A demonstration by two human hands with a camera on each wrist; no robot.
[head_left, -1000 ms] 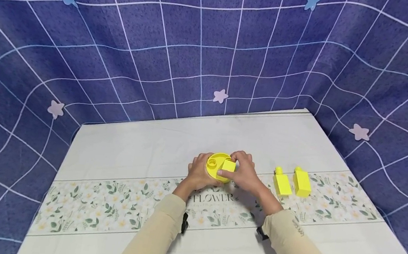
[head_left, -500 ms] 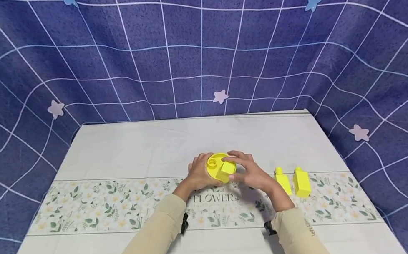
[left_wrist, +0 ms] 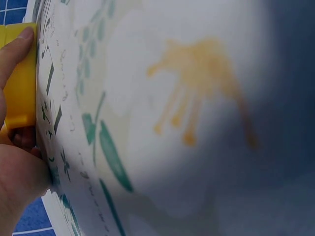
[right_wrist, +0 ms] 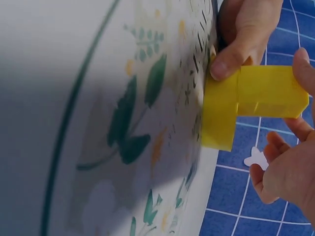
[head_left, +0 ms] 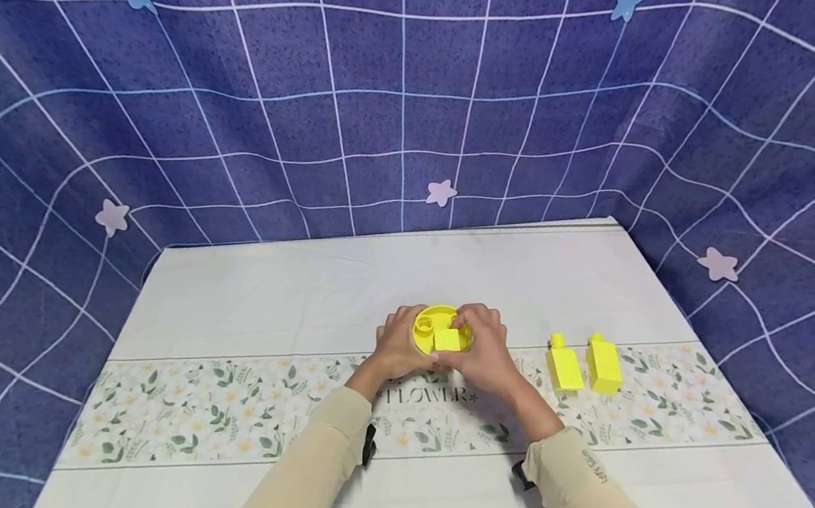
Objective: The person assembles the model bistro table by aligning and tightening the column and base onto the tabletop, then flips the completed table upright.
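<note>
A round yellow base (head_left: 441, 317) with a raised ring-shaped socket rests on the table's printed runner. My left hand (head_left: 400, 342) grips its left side, the thumb along the near edge. On the base a square yellow leg (head_left: 447, 341) stands upright, its lower end hidden. My right hand (head_left: 485, 349) pinches this leg between thumb and fingers near its free end. In the right wrist view the leg (right_wrist: 272, 92) sticks straight out from the face of the base (right_wrist: 219, 114). The left wrist view catches only part of the base (left_wrist: 20, 81) at its edge.
To the right, two more yellow legs, a nearer one (head_left: 564, 370) and a farther one (head_left: 603, 367), lie on the floral runner (head_left: 208, 411), each with a round knob at one end. A blue gridded curtain (head_left: 422, 122) hangs behind the white table (head_left: 283, 282).
My right fingers loosened from the leg and drew back half a second ago, then closed on it again. The leg has turned on the base. My left hand has stayed in place.
</note>
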